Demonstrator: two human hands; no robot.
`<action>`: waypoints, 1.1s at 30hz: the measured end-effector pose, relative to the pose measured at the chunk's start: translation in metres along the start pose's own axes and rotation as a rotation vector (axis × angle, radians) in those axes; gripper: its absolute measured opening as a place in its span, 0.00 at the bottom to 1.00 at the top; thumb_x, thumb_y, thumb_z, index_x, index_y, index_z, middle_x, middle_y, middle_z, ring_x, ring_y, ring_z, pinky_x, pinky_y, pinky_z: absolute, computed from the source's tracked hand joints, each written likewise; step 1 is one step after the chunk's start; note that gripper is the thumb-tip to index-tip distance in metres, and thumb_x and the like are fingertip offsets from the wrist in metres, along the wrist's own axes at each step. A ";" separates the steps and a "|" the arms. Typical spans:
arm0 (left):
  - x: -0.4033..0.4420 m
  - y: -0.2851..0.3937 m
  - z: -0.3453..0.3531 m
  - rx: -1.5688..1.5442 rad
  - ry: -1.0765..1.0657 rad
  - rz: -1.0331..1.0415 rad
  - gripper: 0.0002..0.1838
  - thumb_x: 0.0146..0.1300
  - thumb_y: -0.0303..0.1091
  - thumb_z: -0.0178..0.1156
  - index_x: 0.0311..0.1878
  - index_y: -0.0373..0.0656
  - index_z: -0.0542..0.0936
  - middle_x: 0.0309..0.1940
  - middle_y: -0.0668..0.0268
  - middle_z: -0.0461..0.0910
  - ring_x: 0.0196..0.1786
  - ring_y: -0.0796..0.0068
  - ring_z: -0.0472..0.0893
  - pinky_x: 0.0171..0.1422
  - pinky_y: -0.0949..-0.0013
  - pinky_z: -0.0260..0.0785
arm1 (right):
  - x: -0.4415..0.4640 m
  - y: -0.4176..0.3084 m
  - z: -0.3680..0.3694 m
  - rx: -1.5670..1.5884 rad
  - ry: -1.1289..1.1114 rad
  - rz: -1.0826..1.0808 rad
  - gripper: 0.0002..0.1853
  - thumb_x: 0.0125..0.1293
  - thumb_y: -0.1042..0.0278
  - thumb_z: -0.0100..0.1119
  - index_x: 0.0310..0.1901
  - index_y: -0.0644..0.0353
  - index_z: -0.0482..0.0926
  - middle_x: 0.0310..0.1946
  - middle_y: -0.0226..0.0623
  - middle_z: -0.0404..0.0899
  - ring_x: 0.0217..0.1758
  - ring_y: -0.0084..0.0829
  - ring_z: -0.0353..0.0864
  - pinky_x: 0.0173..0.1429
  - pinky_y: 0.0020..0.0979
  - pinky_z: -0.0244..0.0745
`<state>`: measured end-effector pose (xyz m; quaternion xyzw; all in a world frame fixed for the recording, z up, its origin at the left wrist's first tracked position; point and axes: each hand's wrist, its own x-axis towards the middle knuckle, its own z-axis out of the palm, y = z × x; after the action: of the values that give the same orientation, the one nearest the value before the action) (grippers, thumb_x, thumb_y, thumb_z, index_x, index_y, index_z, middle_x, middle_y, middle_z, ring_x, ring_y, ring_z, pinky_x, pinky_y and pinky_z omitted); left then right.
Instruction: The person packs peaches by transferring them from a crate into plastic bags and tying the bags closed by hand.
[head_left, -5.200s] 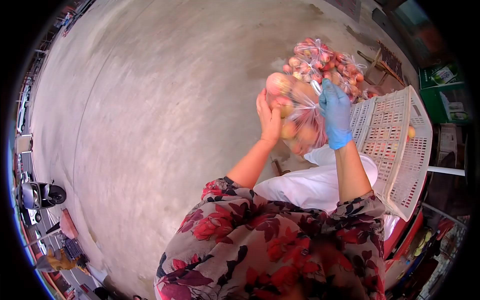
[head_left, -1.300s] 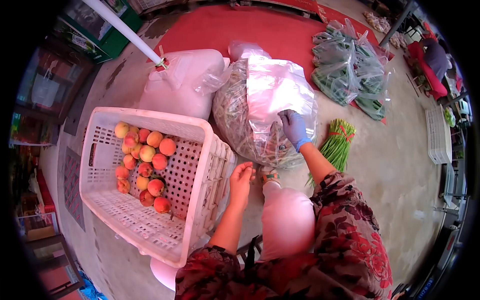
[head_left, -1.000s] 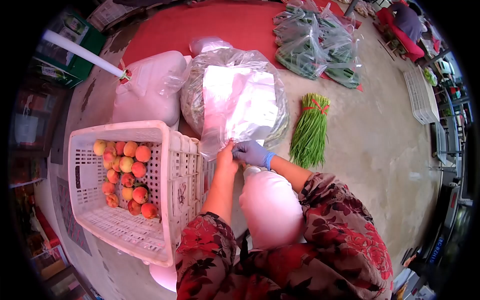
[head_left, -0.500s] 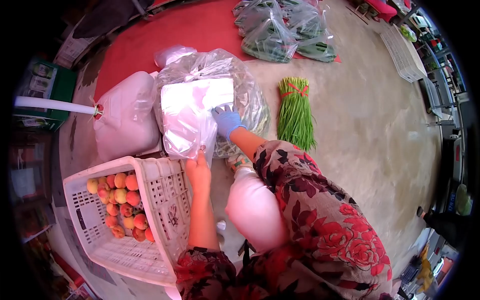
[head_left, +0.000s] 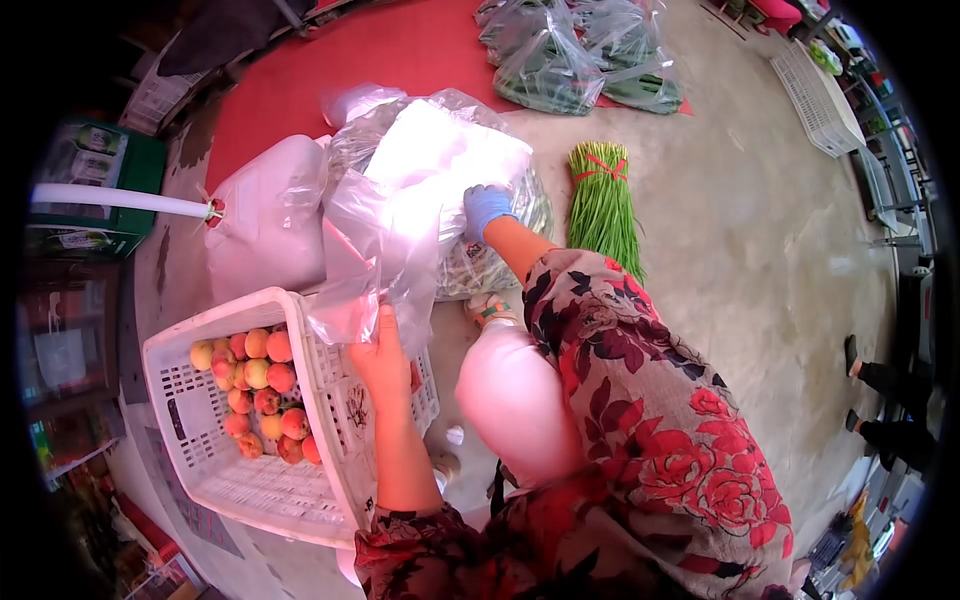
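Between the thumb and fingers of my bare left hand point(head_left: 383, 350) is the lower end of a clear plastic bag point(head_left: 385, 235). It stretches up, partly peeled away, toward a glossy stack of white plastic bags point(head_left: 440, 145). My right hand point(head_left: 487, 208), in a blue glove, is closed at the right edge of that stack, its fingertips partly hidden. Underneath lies a big, clear, tied sack point(head_left: 470, 270) with greenish contents that are hard to make out. Left of and below my left hand stands a white plastic crate point(head_left: 285, 310) with several peaches point(head_left: 257, 374) in it.
A whitish jug point(head_left: 265, 220) with a white pipe stands left of the sack. On the floor at right lies a bundle of green stalks point(head_left: 603, 215) tied in red. Bagged green vegetables point(head_left: 550, 70) rest by a red mat point(head_left: 290, 100). Another person's legs point(head_left: 890, 385) show far right.
My left hand has drawn the bag's end down and left, spreading it out from the stack. The stack has tilted, and my right hand's fingers have gone from spread to closed at its edge.
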<state>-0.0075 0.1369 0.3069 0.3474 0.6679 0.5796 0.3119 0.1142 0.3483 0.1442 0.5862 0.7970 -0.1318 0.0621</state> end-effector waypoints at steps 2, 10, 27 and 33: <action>-0.012 -0.008 -0.010 -0.008 -0.016 0.033 0.13 0.61 0.28 0.55 0.48 0.33 0.74 0.42 0.66 0.75 0.42 0.79 0.72 0.48 0.74 0.64 | -0.017 -0.003 0.000 0.122 0.065 -0.029 0.28 0.49 0.54 0.62 0.49 0.65 0.72 0.45 0.46 0.74 0.52 0.42 0.73 0.56 0.38 0.67; -0.081 0.042 -0.051 -0.219 -0.001 0.004 0.15 0.61 0.29 0.55 0.50 0.35 0.73 0.41 0.67 0.76 0.43 0.79 0.73 0.49 0.75 0.64 | -0.147 -0.040 -0.149 2.055 -1.320 -0.444 0.55 0.49 0.21 0.40 0.58 0.76 0.61 0.51 0.59 0.70 0.54 0.47 0.72 0.59 0.39 0.66; -0.258 0.073 -0.215 0.012 0.124 0.047 0.12 0.53 0.27 0.63 0.41 0.38 0.77 0.35 0.73 0.77 0.38 0.85 0.73 0.46 0.80 0.64 | -0.338 -0.096 -0.159 1.581 -0.127 -0.737 0.05 0.61 0.74 0.53 0.38 0.62 0.76 0.30 0.25 0.73 0.35 0.16 0.69 0.40 0.20 0.66; -0.260 0.071 -0.217 -0.203 0.339 0.249 0.09 0.53 0.19 0.57 0.38 0.37 0.73 0.33 0.73 0.75 0.34 0.85 0.71 0.42 0.79 0.65 | -0.340 -0.092 -0.148 1.002 0.375 -0.619 0.08 0.52 0.72 0.55 0.33 0.65 0.75 0.33 0.39 0.73 0.36 0.37 0.73 0.44 0.35 0.68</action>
<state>-0.0313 -0.1929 0.4096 0.2917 0.6010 0.7278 0.1549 0.1386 0.0522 0.3844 0.2987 0.7686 -0.3968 -0.4033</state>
